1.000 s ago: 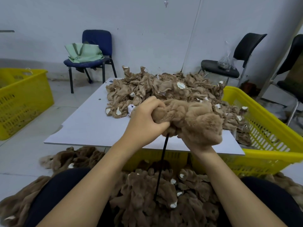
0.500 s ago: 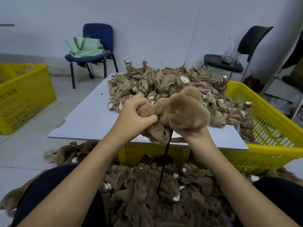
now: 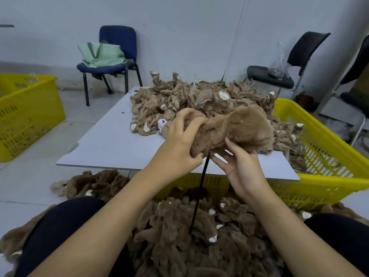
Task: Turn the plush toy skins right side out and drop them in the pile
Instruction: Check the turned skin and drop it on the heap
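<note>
white table (image 3: 111, 144) bears a heap of inside-out skins (image 3: 191, 100).

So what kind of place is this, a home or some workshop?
Probably a small toy-making workshop: a heap of inside-out skins on a white table, a finished furry pile on the floor, and yellow crates.
</note>
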{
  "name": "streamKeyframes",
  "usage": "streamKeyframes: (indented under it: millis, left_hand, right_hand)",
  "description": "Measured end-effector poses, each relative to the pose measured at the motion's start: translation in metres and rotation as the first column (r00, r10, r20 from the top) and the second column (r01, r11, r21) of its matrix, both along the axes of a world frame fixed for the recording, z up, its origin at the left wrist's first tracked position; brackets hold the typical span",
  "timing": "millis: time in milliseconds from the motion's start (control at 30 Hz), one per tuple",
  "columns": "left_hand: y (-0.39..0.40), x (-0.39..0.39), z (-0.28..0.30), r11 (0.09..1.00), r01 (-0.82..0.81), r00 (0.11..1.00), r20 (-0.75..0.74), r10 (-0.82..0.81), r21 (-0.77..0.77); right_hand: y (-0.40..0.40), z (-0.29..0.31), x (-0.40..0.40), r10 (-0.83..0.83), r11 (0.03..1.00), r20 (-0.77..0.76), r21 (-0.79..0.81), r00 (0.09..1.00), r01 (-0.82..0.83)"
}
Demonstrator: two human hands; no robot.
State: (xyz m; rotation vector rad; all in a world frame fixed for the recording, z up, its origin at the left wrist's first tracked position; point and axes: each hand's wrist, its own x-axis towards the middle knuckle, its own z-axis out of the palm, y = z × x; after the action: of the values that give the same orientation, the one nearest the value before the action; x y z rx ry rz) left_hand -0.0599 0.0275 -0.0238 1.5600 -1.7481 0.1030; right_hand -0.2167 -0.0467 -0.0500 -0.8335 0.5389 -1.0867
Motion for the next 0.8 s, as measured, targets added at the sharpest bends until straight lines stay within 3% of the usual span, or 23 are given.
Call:
streamKeyframes:
  millis: [167,300,400,533,800]
  left_hand:
    - [0.001,0.002,-0.001,0.996,0.026,0.999,-0.024,-0.028,-0.081]
    - [0.001,0.0,-0.007,0.98,-0.12,0.983,0.117,0.14,-0.16]
    - [0.0,-0.005,-0.01,0.95,-0.203,0.96,0.141,0.24,-0.235]
    - [-0.001,-0.016,-0.011,0.932,-0.159,0.974,0.104,0.203,-0.326]
    - [0.0,-0.031,-0.018,0.895,-0.062,0.99,0.087,0.111,-0.441]
  right_hand:
    - [-0.001,-0.003,0.0,0.015,0.999,0.035,0.039,0.999,-0.017]
    - [-0.001,-0.009,0.001,0.029,0.999,0.052,0.033,0.998,-0.031]
    - [-0.002,-0.011,0.0,0.018,0.998,0.098,0.05,0.995,-0.023]
    - [-0.002,-0.013,0.0,-0.028,0.99,0.202,0.144,0.979,-0.001]
    - [0.0,-0.012,-0.004,-0.011,0.992,0.27,0.122,0.963,-0.023]
